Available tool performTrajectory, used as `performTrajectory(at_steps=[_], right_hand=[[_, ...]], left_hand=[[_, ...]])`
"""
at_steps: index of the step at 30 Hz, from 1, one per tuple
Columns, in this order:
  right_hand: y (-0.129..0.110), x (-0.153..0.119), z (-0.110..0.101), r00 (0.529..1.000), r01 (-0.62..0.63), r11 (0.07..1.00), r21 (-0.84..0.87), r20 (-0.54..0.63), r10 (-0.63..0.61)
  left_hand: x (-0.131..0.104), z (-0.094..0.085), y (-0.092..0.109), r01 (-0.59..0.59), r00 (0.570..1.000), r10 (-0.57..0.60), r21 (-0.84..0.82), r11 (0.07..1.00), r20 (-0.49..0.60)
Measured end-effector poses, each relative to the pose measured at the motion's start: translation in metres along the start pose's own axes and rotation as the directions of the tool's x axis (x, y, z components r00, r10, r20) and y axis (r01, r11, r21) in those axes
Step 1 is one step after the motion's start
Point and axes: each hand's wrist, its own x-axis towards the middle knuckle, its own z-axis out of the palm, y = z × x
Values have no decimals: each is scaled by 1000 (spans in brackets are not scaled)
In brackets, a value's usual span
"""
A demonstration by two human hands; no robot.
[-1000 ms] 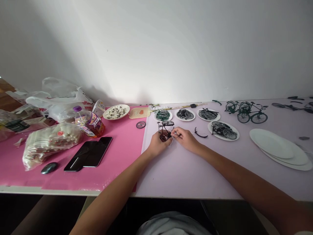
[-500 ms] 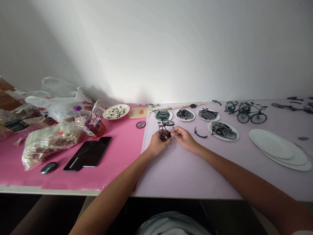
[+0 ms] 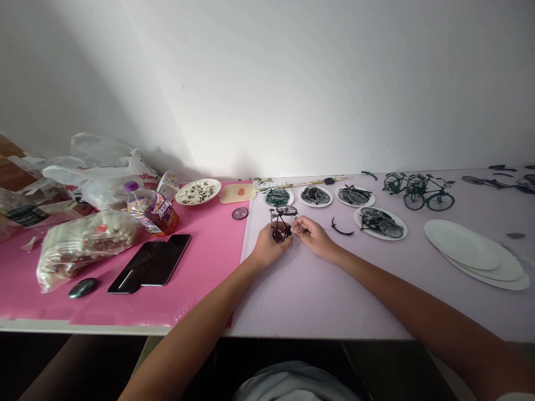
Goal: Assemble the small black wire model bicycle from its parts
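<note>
My left hand (image 3: 267, 245) is closed around a small black model bicycle (image 3: 279, 227), with a spoked wheel at its top. Close against its right side, my right hand (image 3: 311, 234) pinches a thin rod (image 3: 327, 229) whose end shows behind the fingers; its tip at the bicycle is too small to make out. A curved black piece (image 3: 341, 229) lies to the right of my right hand. Beyond my hands, a plate (image 3: 292, 203) holds dark green parts. A loose spoked wheel (image 3: 239, 213) rests on the pink surface to the left.
More plates with black parts (image 3: 315, 195) and wheels (image 3: 388, 226) stand at the back and right. Assembled model bicycles (image 3: 429, 195) are farther right, behind stacked white plates (image 3: 462, 245). Leftward are phones (image 3: 152, 264), a mouse (image 3: 82, 287), a drink bottle (image 3: 152, 209) and plastic bags (image 3: 87, 239).
Almost nothing differs. My hands keep the same hold on the bicycle and the thin rod, and the whole view has shifted very slightly.
</note>
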Motion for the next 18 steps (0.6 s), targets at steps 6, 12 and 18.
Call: performTrajectory(at_steps=[6,12,18], right_hand=[[-1,0,0,1000,1,1000,24,-9,-1],[-2,1,0,1000,-8,1000,25,0,8],[1,2,0,999,-26,1000,7,-21,26]], left_hand=[[0,0,-2,-14,1000,15,14,1000,-10],[-1,0,-1,-28,999,29,30,999,-24],[-1,-1,2,-32,999,33,36,999,-25]])
